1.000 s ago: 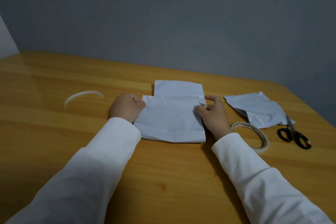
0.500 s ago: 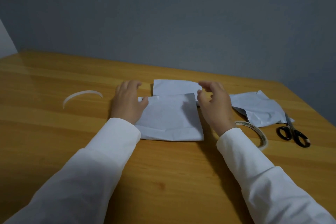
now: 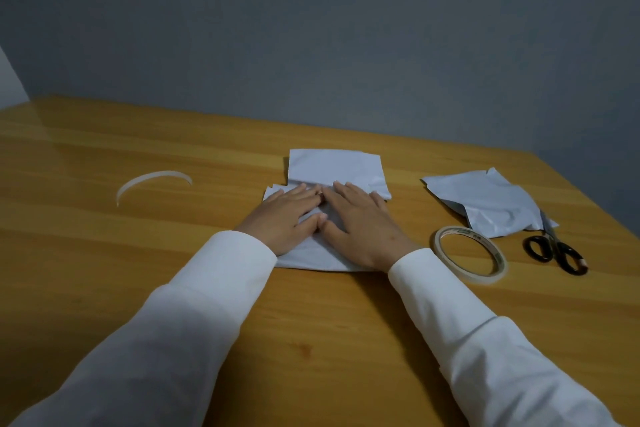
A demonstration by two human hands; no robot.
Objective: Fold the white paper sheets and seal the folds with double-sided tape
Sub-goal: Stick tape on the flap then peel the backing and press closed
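Observation:
A folded white paper sheet [image 3: 334,167] lies flat in the middle of the wooden table [image 3: 104,270]. My left hand [image 3: 282,217] and my right hand [image 3: 360,222] lie side by side on it, palms down with straight fingers, pressing its lower folded flap; the thumbs almost touch. The hands cover most of the flap. A roll of double-sided tape [image 3: 469,255] lies flat to the right of my right wrist. A second, crumpled white sheet [image 3: 485,203] lies further right.
Black-handled scissors [image 3: 554,250] lie at the right, their blades under the crumpled sheet's edge. A curved strip of white tape backing [image 3: 152,184] lies at the left. A grey wall stands behind the table; the table's right edge runs diagonally near the scissors.
Both hands left the sheet's side edges, came together over its middle and flattened onto the flap. The flap now lies pressed down.

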